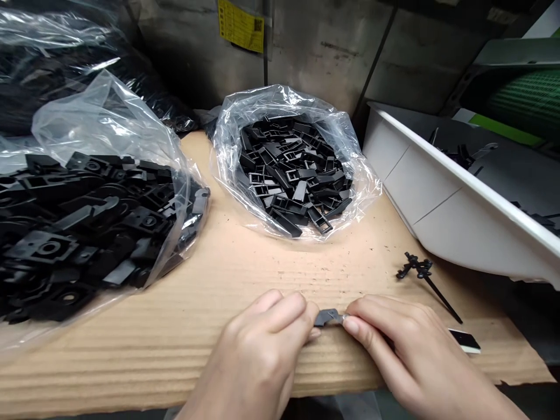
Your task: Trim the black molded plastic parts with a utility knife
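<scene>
Nearest the camera are the two bare hands, low in the scene. The left hand (266, 338) has its fingers curled and its fingertips closed on one end of a small dark part (329, 317); the right hand (398, 344) pinches the other end between thumb and forefinger. The part lies between the two hands, above the near edge of the worktop.

Largest is the cardboard sheet (245, 268) covering the worktop, ridged across its near side and dotted with dark specks near the middle. On the far right, a big pale bin (420, 181) slants toward the near side, with black pieces inside it. At the left, a clear plastic bag (109, 111) lies open around a heap of black molded parts (83, 227), some with round holes. Behind it, at the far left, is another bag (83, 64) with dark contents. At the far middle, an open clear bag (367, 181) surrounds a pile of smaller black pieces (297, 169), many with rectangular openings.

Smaller still is a yellow label (241, 26) on the metal surface at the far side. To the right, near the bin, lies a thin black stem with a knobbly branched end (437, 291). Smallest is a black-and-white strip (465, 340) just beside the right hand.
</scene>
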The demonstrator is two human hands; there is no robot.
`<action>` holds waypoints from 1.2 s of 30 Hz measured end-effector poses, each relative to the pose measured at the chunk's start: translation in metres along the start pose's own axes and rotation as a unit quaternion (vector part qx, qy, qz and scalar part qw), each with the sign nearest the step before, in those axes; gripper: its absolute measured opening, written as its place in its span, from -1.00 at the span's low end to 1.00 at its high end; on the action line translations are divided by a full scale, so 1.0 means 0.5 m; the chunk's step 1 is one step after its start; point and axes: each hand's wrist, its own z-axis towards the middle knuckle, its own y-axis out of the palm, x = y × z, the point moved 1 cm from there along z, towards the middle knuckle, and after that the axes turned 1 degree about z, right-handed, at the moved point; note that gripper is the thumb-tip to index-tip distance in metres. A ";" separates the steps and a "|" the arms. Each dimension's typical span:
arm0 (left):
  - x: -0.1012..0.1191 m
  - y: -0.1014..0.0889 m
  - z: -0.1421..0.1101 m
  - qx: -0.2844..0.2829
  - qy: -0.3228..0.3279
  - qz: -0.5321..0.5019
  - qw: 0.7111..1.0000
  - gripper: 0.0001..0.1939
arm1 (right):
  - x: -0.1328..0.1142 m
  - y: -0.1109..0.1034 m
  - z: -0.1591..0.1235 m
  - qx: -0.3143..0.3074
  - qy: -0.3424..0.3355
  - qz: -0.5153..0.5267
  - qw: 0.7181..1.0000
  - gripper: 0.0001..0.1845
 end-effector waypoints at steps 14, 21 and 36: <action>0.018 -0.014 0.008 -0.047 -0.028 0.024 0.998 -0.78 | -0.011 -0.019 0.023 0.038 0.071 -0.032 0.996 -0.64; 0.013 -0.011 0.003 -0.046 -0.029 0.021 0.998 -0.75 | -0.014 0.000 0.000 0.040 0.047 0.023 0.998 -0.77; 0.017 -0.022 0.001 -0.022 -0.067 -0.085 0.994 -0.78 | -0.034 -0.012 -0.015 0.071 -0.001 0.103 0.992 -0.85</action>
